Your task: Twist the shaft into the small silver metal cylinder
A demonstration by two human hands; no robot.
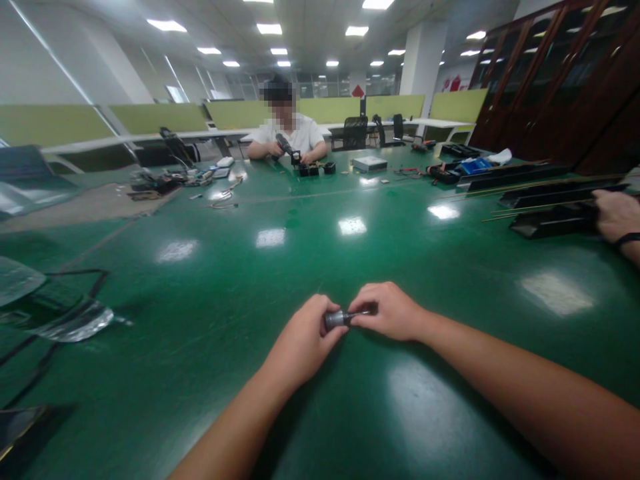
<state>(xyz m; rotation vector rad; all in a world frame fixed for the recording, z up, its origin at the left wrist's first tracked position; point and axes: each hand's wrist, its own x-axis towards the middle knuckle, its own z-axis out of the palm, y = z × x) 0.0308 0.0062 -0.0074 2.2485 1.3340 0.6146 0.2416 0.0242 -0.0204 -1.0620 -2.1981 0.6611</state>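
Grip L (304, 340) pinches metal cylinder (336, 320), R hand (387, 311) pinches thin shaft (361, 313)

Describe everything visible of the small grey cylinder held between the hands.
The grey cylinder looks metallic, with a dull shine, and lies roughly sideways over the green table. The left hand grips its body. A thin rod at its right end is pinched by the right hand; finer detail is blurred.
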